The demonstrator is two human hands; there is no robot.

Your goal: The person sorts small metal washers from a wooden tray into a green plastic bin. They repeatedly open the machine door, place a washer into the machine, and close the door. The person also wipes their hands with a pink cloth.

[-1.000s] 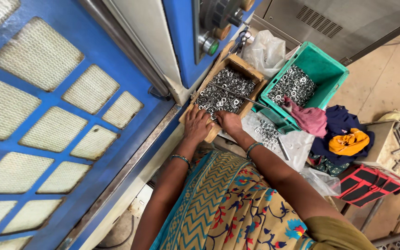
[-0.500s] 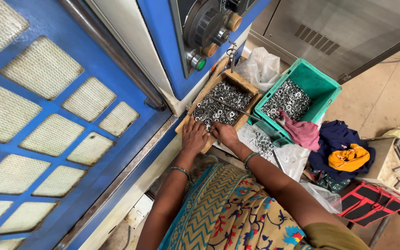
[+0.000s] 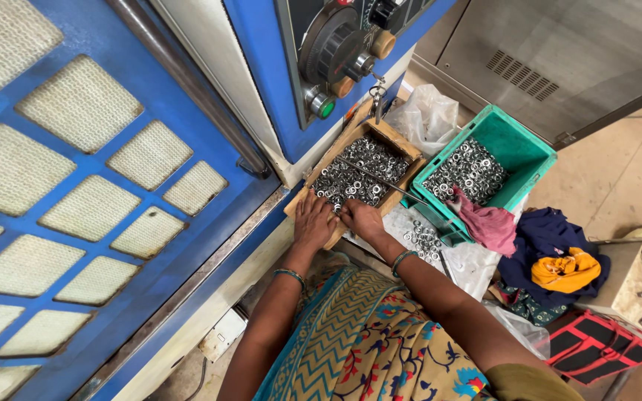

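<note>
My left hand (image 3: pixel 313 220) and my right hand (image 3: pixel 363 219) sit side by side at the near end of the wooden box (image 3: pixel 403 150). My fingers are bent down into the little shiny metal rings (image 3: pixel 354 174) that fill it. They touch the rings, but I cannot tell if I have any pinched between them. The box is low and wide open on top, so I can reach in easily. A thin metal rod (image 3: pixel 380 180) lies slanted across the rings.

Just past my right hand, a few loose rings lie on a clear plastic sheet (image 3: pixel 469 260). Next to the box stands a green crate (image 3: pixel 518 148) with more rings inside, and a pink rag (image 3: pixel 488 225) hangs over its near edge. Farther right is a pile of dark and orange cloth (image 3: pixel 562 263). Behind the box is a big blue machine (image 3: pixel 261 44) with round knobs.
</note>
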